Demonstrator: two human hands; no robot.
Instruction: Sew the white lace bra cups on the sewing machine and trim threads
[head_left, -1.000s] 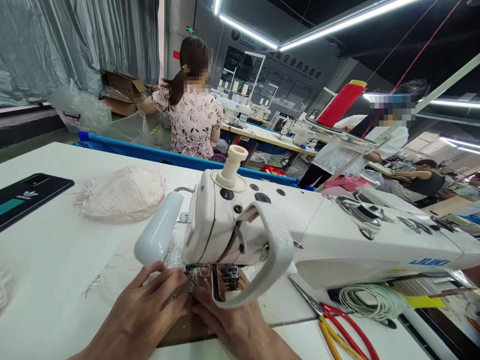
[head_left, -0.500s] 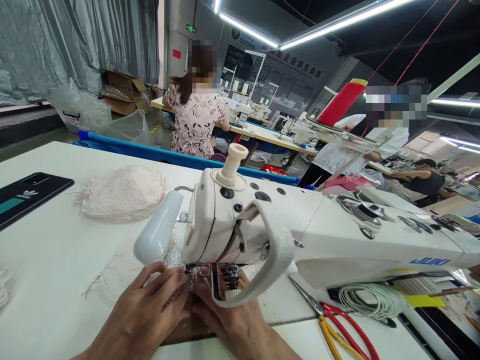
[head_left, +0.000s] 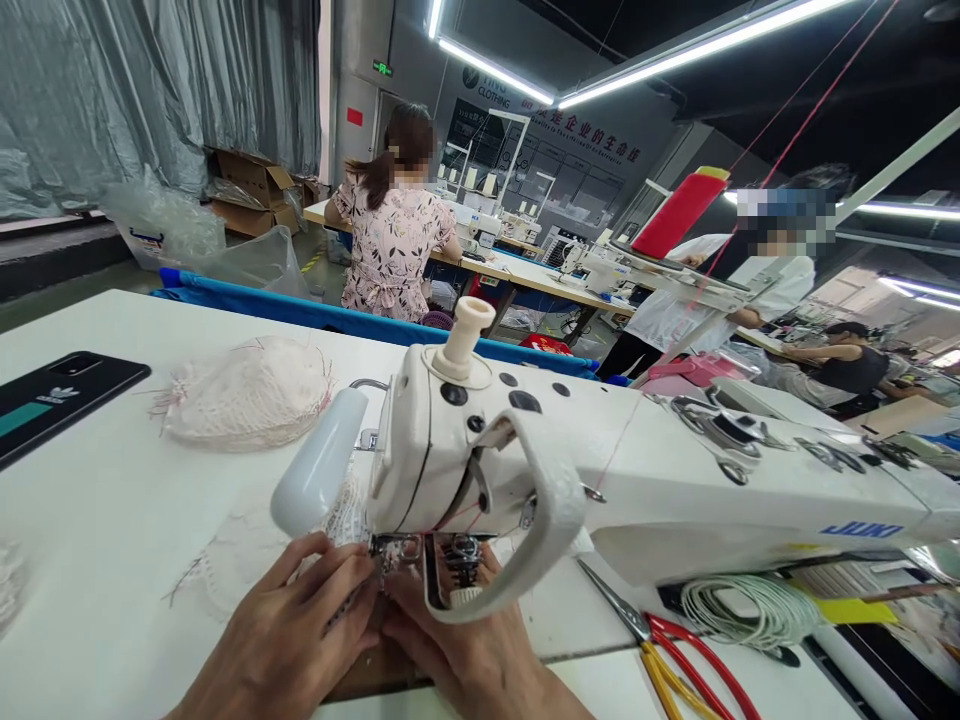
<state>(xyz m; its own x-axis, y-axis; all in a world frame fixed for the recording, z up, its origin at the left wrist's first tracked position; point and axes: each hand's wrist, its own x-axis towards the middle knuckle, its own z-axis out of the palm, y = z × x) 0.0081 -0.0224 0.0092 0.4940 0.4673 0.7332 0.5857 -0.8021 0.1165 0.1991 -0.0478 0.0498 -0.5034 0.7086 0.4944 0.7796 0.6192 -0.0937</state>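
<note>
A white sewing machine [head_left: 480, 450] fills the middle, its needle area low at the front. My left hand [head_left: 292, 620] lies just left of the presser foot, its fingers bent and closed on white lace fabric [head_left: 346, 508]. Close by on the right, my right hand [head_left: 480, 640] is closed at the same fabric under the machine head. The curved white arm and tension dial [head_left: 463, 555] cover part of its fingers. More thin lace [head_left: 236, 545] spreads over the table behind my left hand. The needle tip is hidden.
A lace bundle with loose red threads [head_left: 247, 395] and a black phone [head_left: 67, 400] lie left. Red-and-yellow-handled scissors [head_left: 652, 635] and coiled pale cord [head_left: 750, 605] lie right of the machine. A red thread cone [head_left: 679, 212] stands behind it. Several people sit or stand beyond.
The view has shifted slightly, and the scene sits a little lower. Both hands keep nearly the same place at the needle, with the lace still under them.
</note>
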